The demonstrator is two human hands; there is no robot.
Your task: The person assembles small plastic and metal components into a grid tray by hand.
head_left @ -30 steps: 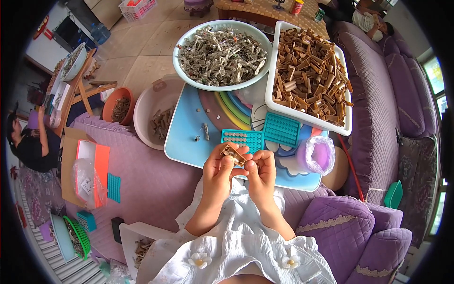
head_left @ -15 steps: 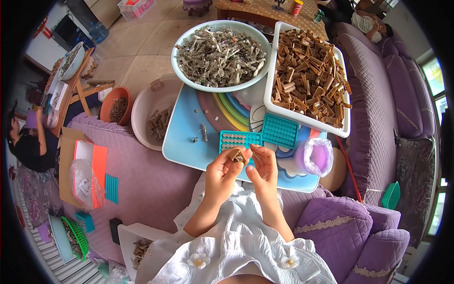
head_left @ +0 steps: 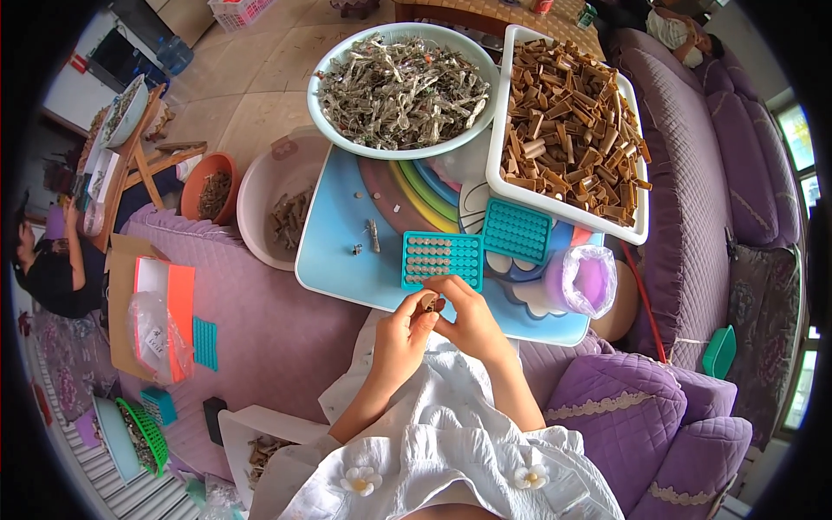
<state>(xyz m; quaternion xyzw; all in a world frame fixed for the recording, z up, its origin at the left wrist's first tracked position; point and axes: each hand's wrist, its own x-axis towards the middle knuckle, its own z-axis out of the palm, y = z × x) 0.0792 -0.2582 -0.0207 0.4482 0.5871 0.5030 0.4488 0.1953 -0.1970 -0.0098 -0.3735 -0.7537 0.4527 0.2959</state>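
Close in front of me, my left hand (head_left: 399, 340) pinches a small brown hollow piece (head_left: 430, 302) with a pale rounded end. The fingers of my right hand (head_left: 473, 322) close against the same piece and partly hide it. Just beyond the fingertips lies a teal tray (head_left: 469, 263) of round pockets, its left part filled with rows of pale discs. A second teal tray (head_left: 517, 230) sits behind it to the right. On the blue tabletop (head_left: 338, 282) rest a slim silvery piece (head_left: 373, 236) and a small dark bit (head_left: 357, 250).
A pale blue basin (head_left: 317, 113) heaped with silvery parts and a white bin (head_left: 563, 214) of brown pieces stand at the far side. A bag-lined purple cup (head_left: 581, 282) is at right. A pink tub (head_left: 251, 208) stands left. Another person (head_left: 61, 269) sits far left.
Both hands have come slightly lower and nearer me. The brown piece has turned, and my right fingers have closed in on it. More of the tray's discs show.
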